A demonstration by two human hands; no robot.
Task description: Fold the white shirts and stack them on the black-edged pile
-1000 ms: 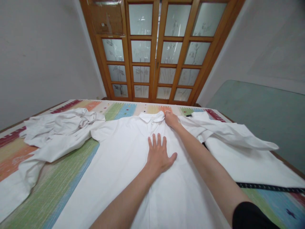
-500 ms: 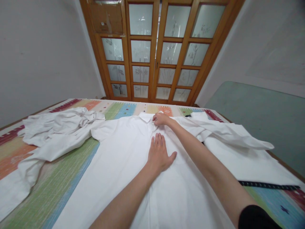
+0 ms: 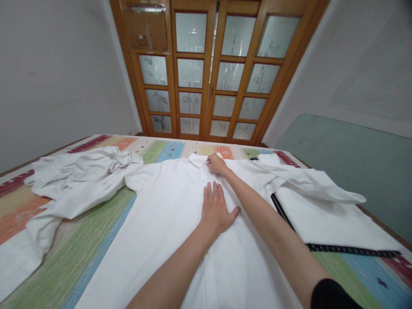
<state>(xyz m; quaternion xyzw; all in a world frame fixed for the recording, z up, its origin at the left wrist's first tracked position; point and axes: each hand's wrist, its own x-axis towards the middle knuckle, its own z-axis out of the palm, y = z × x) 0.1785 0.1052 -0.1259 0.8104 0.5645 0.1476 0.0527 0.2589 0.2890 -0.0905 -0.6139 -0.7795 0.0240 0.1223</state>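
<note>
A white collared shirt (image 3: pixel 167 206) lies spread on its back, front up, with its collar at the far end and its sleeves out to both sides. My left hand (image 3: pixel 216 208) rests flat on the shirt's chest, fingers apart and thumb out to the right. Just beyond it, my right hand (image 3: pixel 216 164) is closed at the shirt's collar, its fingers pinching the cloth near the front opening. The exact bit of cloth between those fingertips is partly hidden by the hand.
Beneath lies a striped, colourful bedcover (image 3: pixel 83 240). Crumpled white cloth (image 3: pixel 86 165) is at the left. A folded white cloth with black trim (image 3: pixel 331 223) lies at the right under the sleeve. A pale green panel (image 3: pixel 347 171) stands at right; wooden glass doors (image 3: pixel 206 94) are behind.
Both hands stay in nearly the same places, the right still pinching at the collar. My right forearm has shifted slightly left, showing more of the black trim.
</note>
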